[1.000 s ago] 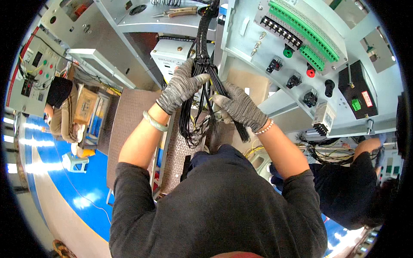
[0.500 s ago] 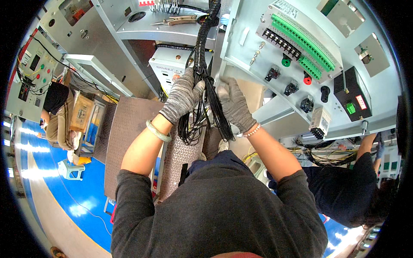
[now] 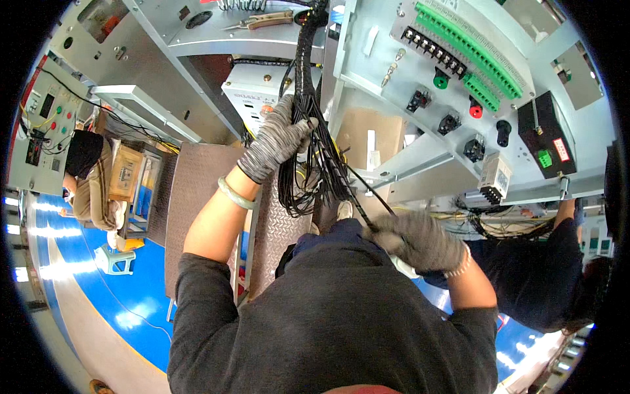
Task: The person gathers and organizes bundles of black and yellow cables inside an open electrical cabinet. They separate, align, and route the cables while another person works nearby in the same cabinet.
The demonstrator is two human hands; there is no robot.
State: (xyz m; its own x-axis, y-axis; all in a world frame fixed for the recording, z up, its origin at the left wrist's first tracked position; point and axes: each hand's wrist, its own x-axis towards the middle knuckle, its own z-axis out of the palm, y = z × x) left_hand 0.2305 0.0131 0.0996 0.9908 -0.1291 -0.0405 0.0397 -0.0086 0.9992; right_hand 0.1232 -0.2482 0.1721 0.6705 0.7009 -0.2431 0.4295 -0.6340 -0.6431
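Note:
My left hand [image 3: 277,139], in a grey knit glove with a pale green bangle on the wrist, is closed around a thick bundle of black wires [image 3: 304,79] that hangs from the top of a grey metal cabinet. My right hand [image 3: 420,241], also gloved, is low by my chest and grips a single black wire [image 3: 364,190] pulled taut out of the bundle. Loose loops of black wire [image 3: 298,194] hang below my left hand.
The open cabinet door panel [image 3: 459,72] carries green terminal strips, a black terminal block, red and green buttons and black switches. Pliers [image 3: 259,21] lie on the cabinet's top ledge. Another person [image 3: 558,269] in dark clothes works at the right; a third [image 3: 92,177] sits at the left.
My right hand has let go of the bundle and moved down and to the right, drawing one black wire out. My left hand has stayed on the bundle.

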